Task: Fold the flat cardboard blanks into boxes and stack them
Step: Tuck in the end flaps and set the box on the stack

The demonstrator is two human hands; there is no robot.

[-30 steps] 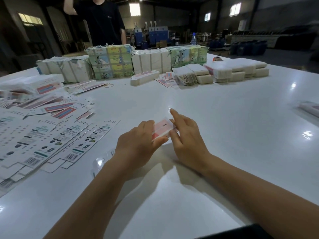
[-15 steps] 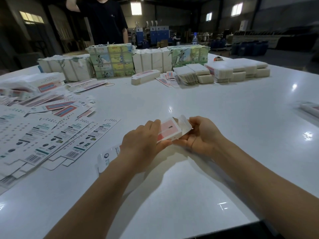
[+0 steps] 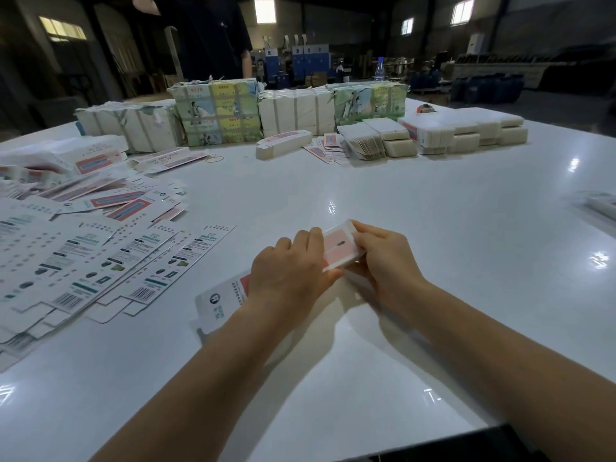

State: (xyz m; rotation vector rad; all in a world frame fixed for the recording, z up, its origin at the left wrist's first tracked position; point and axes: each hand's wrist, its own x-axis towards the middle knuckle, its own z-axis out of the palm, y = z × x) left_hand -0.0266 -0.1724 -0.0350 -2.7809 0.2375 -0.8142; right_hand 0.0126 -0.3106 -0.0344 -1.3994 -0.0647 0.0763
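**Closing the far end of a half-formed carton**

Nearest the camera, both forearms are reaching out over the white table (image 3: 433,201). The left hand (image 3: 290,278) is curling over the middle of the box (image 3: 338,250), its fingers wrapping the top and its thumb pinching the near edge, so it is gripping the carton's body. The right hand (image 3: 386,258) is cupping the box's far right end, with fingertips (image 3: 358,228) pressing at the white end flap; its fingers are bent round that end and holding it. The box itself is lying just above the tabletop, between the two hands, its pink face up and its white printed tail (image 3: 218,300) sticking out below the left wrist, seemingly unfolded.

The step in hand is probably tucking the end flap. To do it well, the left hand should be keeping the tube squared, not crushed, while the right fingers are easing the flap's tab straight into the slot; a skewed push would likely crease the thin card.

To the left, flat blanks (image 3: 100,261) are lying fanned and overlapping. Further off, bundled stacks (image 3: 220,111) and piles of white card pieces (image 3: 466,131) are sitting along the far edge, and a person in dark clothing (image 3: 206,35) is standing behind them.
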